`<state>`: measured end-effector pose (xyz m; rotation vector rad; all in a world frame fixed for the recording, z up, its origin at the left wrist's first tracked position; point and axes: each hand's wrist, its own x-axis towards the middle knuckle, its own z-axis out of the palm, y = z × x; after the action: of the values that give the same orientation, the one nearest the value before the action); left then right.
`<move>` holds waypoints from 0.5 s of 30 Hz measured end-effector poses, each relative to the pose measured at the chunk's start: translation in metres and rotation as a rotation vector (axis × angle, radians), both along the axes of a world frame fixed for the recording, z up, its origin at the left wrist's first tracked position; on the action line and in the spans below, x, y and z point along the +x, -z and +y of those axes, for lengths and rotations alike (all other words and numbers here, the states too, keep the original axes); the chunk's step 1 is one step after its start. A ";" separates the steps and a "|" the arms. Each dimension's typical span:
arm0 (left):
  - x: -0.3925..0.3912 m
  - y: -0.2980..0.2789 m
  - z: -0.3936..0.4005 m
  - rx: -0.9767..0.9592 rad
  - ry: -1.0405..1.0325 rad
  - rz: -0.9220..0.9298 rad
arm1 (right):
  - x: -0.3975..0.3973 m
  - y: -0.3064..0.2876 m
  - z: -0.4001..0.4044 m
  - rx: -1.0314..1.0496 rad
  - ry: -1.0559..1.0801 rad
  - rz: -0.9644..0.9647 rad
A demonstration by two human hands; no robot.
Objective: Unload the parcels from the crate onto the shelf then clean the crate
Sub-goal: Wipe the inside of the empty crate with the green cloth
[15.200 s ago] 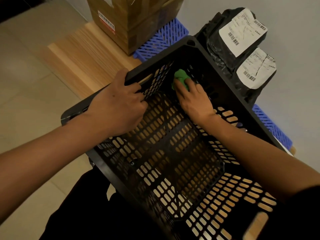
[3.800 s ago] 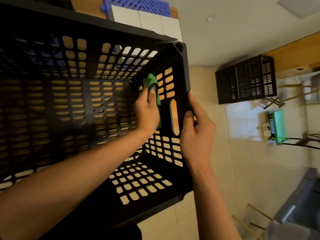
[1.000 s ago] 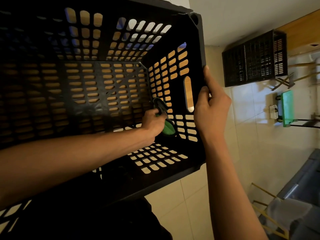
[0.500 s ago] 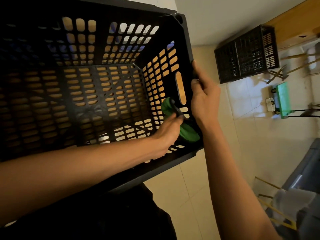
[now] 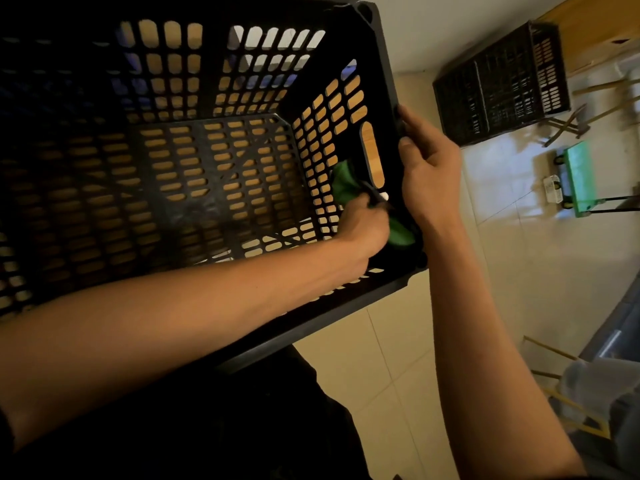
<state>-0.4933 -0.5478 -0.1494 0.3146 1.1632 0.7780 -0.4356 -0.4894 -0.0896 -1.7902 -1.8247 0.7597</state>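
Head view puts me looking straight into the black slotted crate (image 5: 214,174), tipped so its open mouth faces me and its base sits deep in the frame. No parcels show inside it, so I judge the unloading done and the cleaning under way. My left hand (image 5: 363,226) reaches in through the mouth and grasps a green cloth (image 5: 346,183), which is pressed against the inner face of the crate's right-hand end wall, just below the long handle slot (image 5: 372,157). My right hand (image 5: 427,168) grips the rim of that same wall from outside, fingers curled over the edge, so the two hands sit on either side of one panel with the cloth between wall and left palm. The slot's long axis runs up and down the wall, and the cloth lies at its lower end near the bottom corner; any further wiping, as I judge it, runs along that wall while the right hand steadies it. A second black crate (image 5: 502,84) stands well apart on the tiled floor (image 5: 381,358), near a green trolley (image 5: 578,181).
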 end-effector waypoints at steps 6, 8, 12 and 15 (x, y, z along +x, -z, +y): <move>-0.023 0.000 -0.011 0.196 0.132 0.009 | 0.025 -0.012 -0.024 -0.105 0.019 -0.008; -0.038 0.010 -0.011 0.208 0.190 0.014 | 0.033 -0.013 -0.034 -0.121 0.037 -0.041; -0.065 0.026 -0.012 0.270 0.266 0.008 | 0.047 -0.013 -0.056 -0.173 0.068 -0.059; -0.081 0.029 -0.007 0.351 0.332 -0.035 | 0.044 -0.005 -0.064 -0.145 0.042 -0.083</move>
<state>-0.5742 -0.5546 -0.1784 0.7633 0.9070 0.6876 -0.3918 -0.5531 -0.0849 -1.9727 -1.8187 0.8325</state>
